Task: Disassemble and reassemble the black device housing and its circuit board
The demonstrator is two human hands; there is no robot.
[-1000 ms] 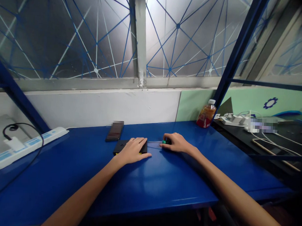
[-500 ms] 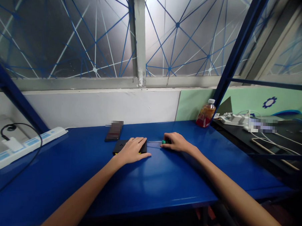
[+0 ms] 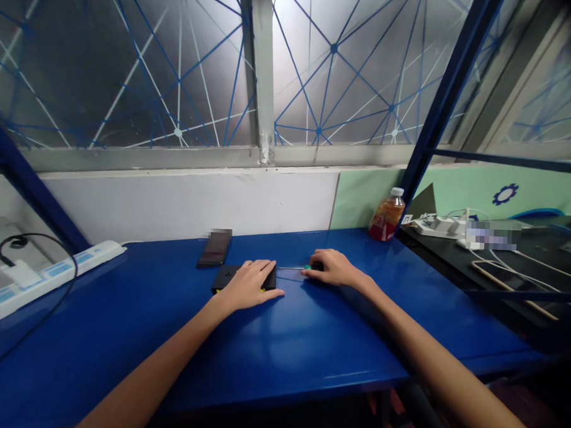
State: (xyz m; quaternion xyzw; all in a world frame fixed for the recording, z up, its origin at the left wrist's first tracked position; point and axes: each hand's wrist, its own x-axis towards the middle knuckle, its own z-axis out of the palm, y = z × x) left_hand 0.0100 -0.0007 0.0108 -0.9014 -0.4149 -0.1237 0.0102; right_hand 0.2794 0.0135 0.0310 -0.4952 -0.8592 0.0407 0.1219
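Observation:
My left hand (image 3: 250, 283) lies flat, fingers stretched out, on a small black box (image 3: 223, 277) on the blue table (image 3: 284, 340). My right hand (image 3: 331, 269) is curled around the green-and-black handle of a screwdriver (image 3: 308, 267). Its thin metal shaft runs left along the table toward the box's right end. A dark phone (image 3: 214, 249) lies just behind the box.
A white power strip (image 3: 50, 278) with a plugged-in black cable lies at the far left. An orange drink bottle (image 3: 385, 217) stands at the back right by a blue post. A black side table (image 3: 501, 267) to the right holds cables and chargers.

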